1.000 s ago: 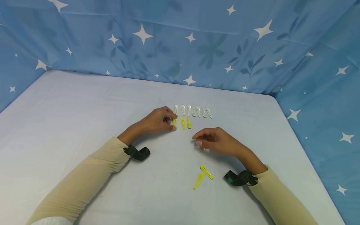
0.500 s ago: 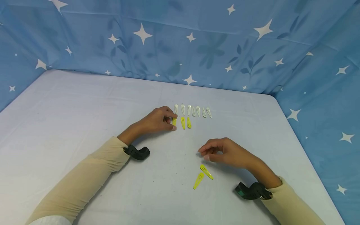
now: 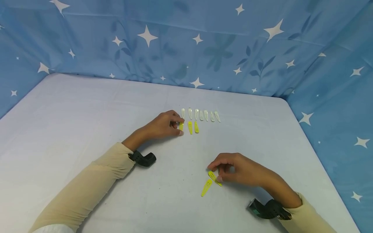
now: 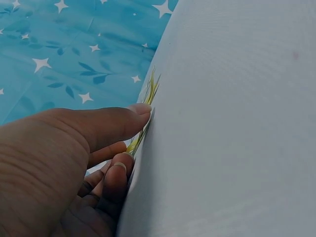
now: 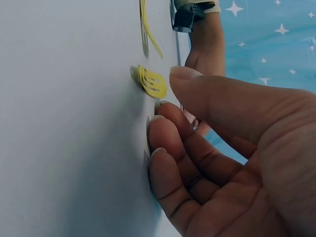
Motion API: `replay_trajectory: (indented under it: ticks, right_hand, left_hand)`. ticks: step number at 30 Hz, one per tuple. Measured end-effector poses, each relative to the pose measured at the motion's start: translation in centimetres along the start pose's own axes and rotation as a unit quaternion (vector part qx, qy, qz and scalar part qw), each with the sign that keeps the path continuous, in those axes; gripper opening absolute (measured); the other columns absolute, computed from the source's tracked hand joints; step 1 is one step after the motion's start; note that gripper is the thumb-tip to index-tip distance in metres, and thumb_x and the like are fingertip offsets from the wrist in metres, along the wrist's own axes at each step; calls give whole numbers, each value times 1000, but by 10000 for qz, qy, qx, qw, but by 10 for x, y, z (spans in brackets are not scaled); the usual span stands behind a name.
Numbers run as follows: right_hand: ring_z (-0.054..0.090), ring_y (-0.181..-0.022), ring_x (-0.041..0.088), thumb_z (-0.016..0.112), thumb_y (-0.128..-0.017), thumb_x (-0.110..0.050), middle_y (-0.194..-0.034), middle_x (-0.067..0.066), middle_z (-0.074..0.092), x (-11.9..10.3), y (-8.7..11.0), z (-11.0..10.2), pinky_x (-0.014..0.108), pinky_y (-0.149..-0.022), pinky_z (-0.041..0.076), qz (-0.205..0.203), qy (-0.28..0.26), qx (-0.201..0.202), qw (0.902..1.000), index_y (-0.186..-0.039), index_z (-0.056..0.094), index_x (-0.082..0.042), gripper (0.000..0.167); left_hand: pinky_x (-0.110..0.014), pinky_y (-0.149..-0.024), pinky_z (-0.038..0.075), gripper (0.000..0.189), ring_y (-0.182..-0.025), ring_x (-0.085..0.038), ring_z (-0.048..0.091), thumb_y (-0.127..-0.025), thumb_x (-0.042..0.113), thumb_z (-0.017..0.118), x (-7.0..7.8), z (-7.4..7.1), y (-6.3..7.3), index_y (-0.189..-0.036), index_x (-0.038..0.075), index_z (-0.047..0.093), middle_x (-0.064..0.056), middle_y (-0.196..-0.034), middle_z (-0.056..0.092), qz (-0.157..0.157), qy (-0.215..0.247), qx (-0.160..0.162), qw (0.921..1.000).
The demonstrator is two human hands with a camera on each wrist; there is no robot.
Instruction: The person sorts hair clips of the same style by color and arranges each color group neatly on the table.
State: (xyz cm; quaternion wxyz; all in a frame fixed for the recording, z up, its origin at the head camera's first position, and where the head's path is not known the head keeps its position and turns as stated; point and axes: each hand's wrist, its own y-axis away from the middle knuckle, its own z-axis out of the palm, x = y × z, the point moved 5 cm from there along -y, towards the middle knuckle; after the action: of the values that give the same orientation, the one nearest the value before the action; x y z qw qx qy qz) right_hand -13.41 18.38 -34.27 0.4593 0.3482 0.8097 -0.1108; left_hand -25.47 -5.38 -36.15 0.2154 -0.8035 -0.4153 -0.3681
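My left hand [image 3: 164, 124] holds the leftmost yellow hair clip [image 3: 181, 126] of a short row, thumb at its near end and index finger at its far end. Two more yellow snap clips [image 3: 190, 127] lie just right of it. My right hand [image 3: 237, 168] is low over a loose yellow hair clip [image 3: 212, 175], index finger near its wide end and thumb by its middle. In the right wrist view a small gap shows between the thumb [image 5: 185, 79] and that clip [image 5: 153, 83]. Another loose yellow clip [image 3: 206, 187] lies beside it.
Behind the yellow row, several white hair clips [image 3: 201, 115] lie in a line on the white tablecloth [image 3: 116, 200]. A blue curtain [image 3: 175, 42] with white stars hangs along the back and right edges. Black cameras [image 3: 144, 159] are strapped to both wrists.
My right hand has moved from beside the yellow row toward the near right, down to the loose yellow clips. My left hand has stayed at its hair clip.
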Motion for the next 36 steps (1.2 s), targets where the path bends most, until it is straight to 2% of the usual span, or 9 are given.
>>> replay_trajectory:
  ticks: [6,14,21,26,36]
  right_hand:
    - [59,-84,15,77,-83,-9,-101,-6,64,-1,0,4,29,-75,51,185,166,-60,9997,-116,70,-20,35]
    - [56,-85,13,78,-82,-7,-97,-10,61,-2,-1,8,27,-74,50,366,605,-75,9975,-115,70,-22,38]
    - [56,-80,10,75,-82,-1,-89,-9,59,-2,-2,9,25,-70,50,203,751,152,9969,-105,69,-19,30]
    - [55,-76,10,73,-84,-1,-83,-10,60,-2,-5,10,25,-66,49,279,741,241,9966,-99,69,-20,25]
    - [59,-74,9,72,-86,-3,-83,-13,66,-7,-5,6,26,-66,51,345,738,401,9959,-93,72,-21,20]
  left_hand:
    - [-31,-78,47,47,-86,-16,55,-83,14,77,-1,0,0,-126,1,65,-9,-112,54,30,11,11,10000]
    - [-31,-79,46,47,-87,-17,55,-83,13,77,-1,1,0,-127,1,64,-9,-112,54,9,52,-14,10000]
    - [-31,-79,46,47,-87,-16,55,-83,14,77,-1,1,0,-127,1,64,-8,-112,54,-8,0,5,10000]
    - [-31,-79,46,47,-87,-17,55,-84,14,77,0,0,1,-127,2,64,-8,-112,53,-53,-9,-3,10000]
    - [-31,-79,46,47,-87,-17,54,-84,14,76,0,1,1,-128,1,64,-8,-112,53,-65,54,-40,10000]
